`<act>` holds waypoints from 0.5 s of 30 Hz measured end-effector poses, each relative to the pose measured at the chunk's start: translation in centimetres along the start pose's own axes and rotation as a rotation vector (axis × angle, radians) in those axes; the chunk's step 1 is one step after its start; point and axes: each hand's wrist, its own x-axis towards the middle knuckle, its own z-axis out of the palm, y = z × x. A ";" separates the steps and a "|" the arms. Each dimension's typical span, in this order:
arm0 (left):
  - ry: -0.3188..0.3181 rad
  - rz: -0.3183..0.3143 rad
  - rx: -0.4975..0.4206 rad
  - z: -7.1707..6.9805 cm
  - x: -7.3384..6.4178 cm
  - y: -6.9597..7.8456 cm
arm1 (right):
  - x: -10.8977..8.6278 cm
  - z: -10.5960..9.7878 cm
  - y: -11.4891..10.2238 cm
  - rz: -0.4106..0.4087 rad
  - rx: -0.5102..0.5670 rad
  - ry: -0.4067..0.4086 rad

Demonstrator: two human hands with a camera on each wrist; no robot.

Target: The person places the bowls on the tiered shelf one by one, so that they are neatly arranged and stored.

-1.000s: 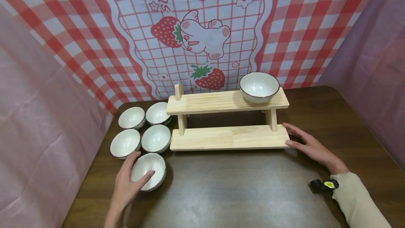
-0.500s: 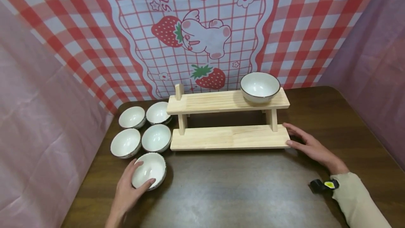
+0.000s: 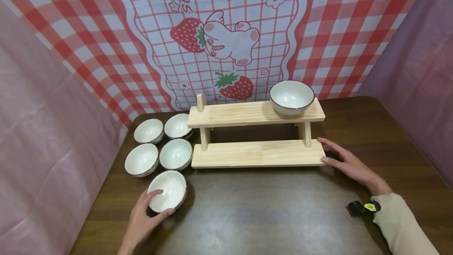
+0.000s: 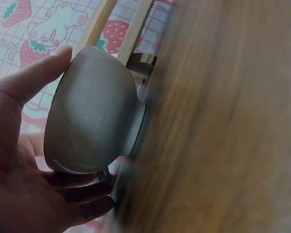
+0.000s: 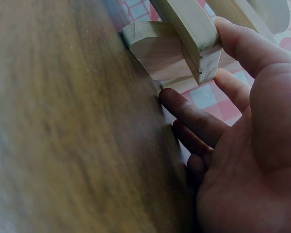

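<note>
My left hand [image 3: 141,215] holds the nearest white bowl [image 3: 169,190] at its left and near rim, fingers over the edge and thumb at the front. In the left wrist view that bowl [image 4: 92,111] shows its outer side, with the thumb right at its rim and the fingers on the far side. My right hand [image 3: 348,166] holds the right end of a two-tier wooden shelf [image 3: 258,154] between thumb and index finger. The right wrist view shows the other fingers [image 5: 191,114] low, close over the table. Another white bowl [image 3: 291,97], dark-rimmed, stands on the upper tier's right part.
Several more white bowls [image 3: 141,160] stand grouped left of the shelf on the brown wooden table [image 3: 247,207]. A red-and-white strawberry cloth [image 3: 230,46] hangs behind. Pink curtains [image 3: 46,129] flank both sides. A black strap [image 3: 357,208] sits at the right wrist.
My left hand has shifted slightly toward me along the nearest bowl's rim, its fingers and thumb now nearer the bowl's front left. The right hand stays at the shelf's end.
</note>
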 end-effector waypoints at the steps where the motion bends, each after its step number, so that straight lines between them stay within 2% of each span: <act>1: -0.001 -0.001 -0.001 0.0 -0.1 -0.1 | 0.0 0.0 0.0 0.000 0.000 0.001; 11: -0.017 -0.022 0.035 0.6 -0.7 -0.4 | 0.0 0.0 0.0 0.000 -0.007 0.001; 15: 0.017 -0.020 0.058 0.9 -0.7 -0.6 | 0.0 0.0 0.0 -0.006 -0.004 0.004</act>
